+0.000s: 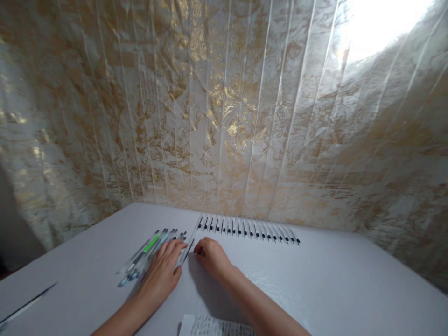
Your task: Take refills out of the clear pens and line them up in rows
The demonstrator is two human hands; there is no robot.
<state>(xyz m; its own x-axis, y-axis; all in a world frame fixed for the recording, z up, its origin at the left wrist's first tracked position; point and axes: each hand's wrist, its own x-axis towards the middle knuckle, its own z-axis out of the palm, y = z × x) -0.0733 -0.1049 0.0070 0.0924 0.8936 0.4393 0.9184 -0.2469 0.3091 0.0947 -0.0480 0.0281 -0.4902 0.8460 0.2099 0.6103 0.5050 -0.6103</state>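
My left hand (161, 266) lies palm down with its fingers stretched out, partly covering a loose group of pens (143, 254), one of them with a bright green strip. Just beyond its fingertips, a clear pen with a dark core (188, 251) lies aslant on the table; I cannot tell if the fingers touch it. On the other side of that pen is my right hand (214, 257), its fingers curled in and the thumb side turned left. Whatever its fingertips hold, if anything, is hidden.
Toward the back edge of the white table (315, 284), several clear pens with black tips (245, 228) lie side by side in a long row. A sheet with handwriting (213, 325) is at the front. A thin dark stick-like item (30, 302) lies far left. Behind hangs a gold-patterned curtain (224, 116).
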